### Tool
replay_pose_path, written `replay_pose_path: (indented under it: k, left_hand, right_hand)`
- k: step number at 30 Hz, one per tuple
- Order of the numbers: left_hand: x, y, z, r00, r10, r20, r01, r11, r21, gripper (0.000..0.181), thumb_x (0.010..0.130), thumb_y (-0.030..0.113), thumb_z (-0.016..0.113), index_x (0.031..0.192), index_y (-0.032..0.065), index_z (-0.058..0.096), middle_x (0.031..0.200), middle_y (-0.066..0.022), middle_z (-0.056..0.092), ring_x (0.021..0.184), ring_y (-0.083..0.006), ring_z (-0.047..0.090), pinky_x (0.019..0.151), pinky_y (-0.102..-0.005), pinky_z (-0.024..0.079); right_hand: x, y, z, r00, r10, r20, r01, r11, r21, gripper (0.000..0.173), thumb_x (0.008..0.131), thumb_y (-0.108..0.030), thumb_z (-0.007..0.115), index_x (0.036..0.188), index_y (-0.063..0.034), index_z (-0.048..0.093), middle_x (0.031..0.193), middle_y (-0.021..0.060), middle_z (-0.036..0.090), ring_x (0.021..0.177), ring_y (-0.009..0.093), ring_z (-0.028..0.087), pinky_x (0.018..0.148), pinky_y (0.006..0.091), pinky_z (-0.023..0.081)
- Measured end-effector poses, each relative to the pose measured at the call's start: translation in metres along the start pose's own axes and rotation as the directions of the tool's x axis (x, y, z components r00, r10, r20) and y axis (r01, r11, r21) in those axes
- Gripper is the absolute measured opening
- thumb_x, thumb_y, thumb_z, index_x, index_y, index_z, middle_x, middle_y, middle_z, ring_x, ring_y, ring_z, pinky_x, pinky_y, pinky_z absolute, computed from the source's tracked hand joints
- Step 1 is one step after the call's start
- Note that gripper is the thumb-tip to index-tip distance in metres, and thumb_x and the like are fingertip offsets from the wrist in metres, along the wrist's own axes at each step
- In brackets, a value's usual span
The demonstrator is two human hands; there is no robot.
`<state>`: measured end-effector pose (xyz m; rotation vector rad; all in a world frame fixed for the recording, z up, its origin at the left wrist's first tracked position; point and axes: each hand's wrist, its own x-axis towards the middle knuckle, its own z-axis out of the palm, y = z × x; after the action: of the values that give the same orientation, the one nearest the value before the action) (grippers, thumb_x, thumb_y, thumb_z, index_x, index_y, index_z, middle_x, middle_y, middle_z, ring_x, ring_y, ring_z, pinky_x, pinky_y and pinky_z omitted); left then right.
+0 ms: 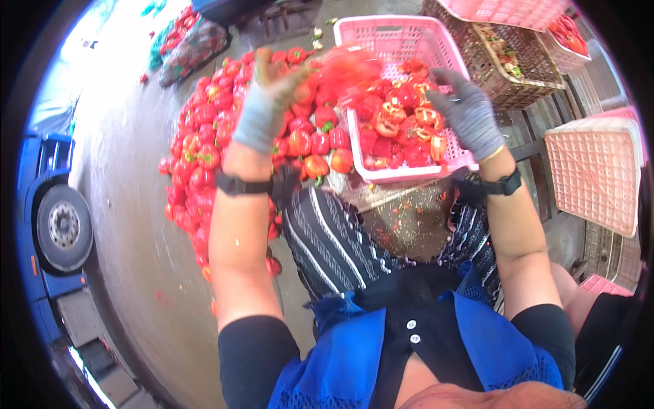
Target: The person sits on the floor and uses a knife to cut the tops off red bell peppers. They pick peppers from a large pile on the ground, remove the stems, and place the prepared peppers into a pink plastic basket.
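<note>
My left hand (273,97), in a light knit glove with a stained palm, is raised over a heap of red bell peppers (204,115) on the floor, its fingers apart. A blurred red mass (350,74), seemingly pepper in motion, lies between my hands, touching neither plainly. My right hand (465,110), in a grey knit glove, is spread over the right side of a pink plastic crate (357,163). Opened and cut red peppers (403,120) lie in that crate, some showing pale insides. Whole peppers with green stems (317,166) lie just left of the crate.
Brown plastic crates (541,76) with pepper scraps and more pink crates (592,174) stand on the right. A filled mesh sack (194,51) lies at the upper left. A blue truck with a wheel (64,227) is at the far left. Another person's leg shows at lower right.
</note>
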<state>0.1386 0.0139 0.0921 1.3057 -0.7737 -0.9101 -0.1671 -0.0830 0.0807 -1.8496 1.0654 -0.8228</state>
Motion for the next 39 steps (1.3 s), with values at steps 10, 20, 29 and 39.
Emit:
replay_pose_path:
  k: [10,20,29,39]
  left_hand:
    - [-0.074,-0.185,-0.257,0.676,-0.286,-0.679,0.209,0.958,-0.195,0.071,0.071,0.011,0.082,0.129,0.0019,0.044,0.11,-0.0153,0.059,0.098,-0.0259,0.061,0.081,-0.0367,0.051]
    - [-0.077,-0.273,-0.2,0.839,-0.013,-0.544,0.54,0.141,0.83,0.115,0.059,0.051,0.084,0.149,0.0105,0.025,0.151,-0.0238,0.025,0.137,-0.0407,0.032,0.109,-0.0462,0.036]
    - [-0.047,-0.379,-0.285,0.403,-0.301,-0.864,0.696,0.714,0.076,0.092,0.066,0.031,0.081,0.139,0.0008,0.035,0.121,-0.0248,0.058,0.109,-0.0392,0.059,0.094,-0.0443,0.048]
    - [-0.063,-0.148,-0.123,0.969,-0.207,-0.138,0.099,0.829,-0.55,0.051,0.092,0.023,0.058,0.135,0.0117,0.033,0.123,-0.0111,0.056,0.104,-0.0283,0.064,0.076,-0.0474,0.058]
  right_hand:
    - [-0.02,0.032,-0.034,0.923,0.381,0.045,-0.381,0.924,-0.014,0.033,0.095,-0.03,0.059,0.116,-0.0056,0.062,0.083,0.003,0.063,0.063,0.009,0.056,0.049,0.0225,0.044]
    - [-0.011,0.029,0.01,0.827,0.525,0.203,-0.522,0.85,-0.073,0.032,0.095,-0.025,0.06,0.118,-0.0031,0.059,0.082,0.0043,0.061,0.062,0.007,0.054,0.048,0.0205,0.043]
    - [-0.005,0.021,0.055,0.792,0.497,0.356,-0.55,0.833,0.06,0.03,0.091,-0.015,0.059,0.117,0.0005,0.058,0.088,0.0062,0.064,0.073,0.01,0.059,0.053,0.0215,0.047]
    - [-0.031,0.016,0.06,0.898,0.087,0.431,-0.117,0.992,0.045,0.026,0.098,-0.014,0.055,0.119,-0.0019,0.061,0.097,0.0043,0.064,0.087,0.01,0.057,0.079,0.0273,0.048]
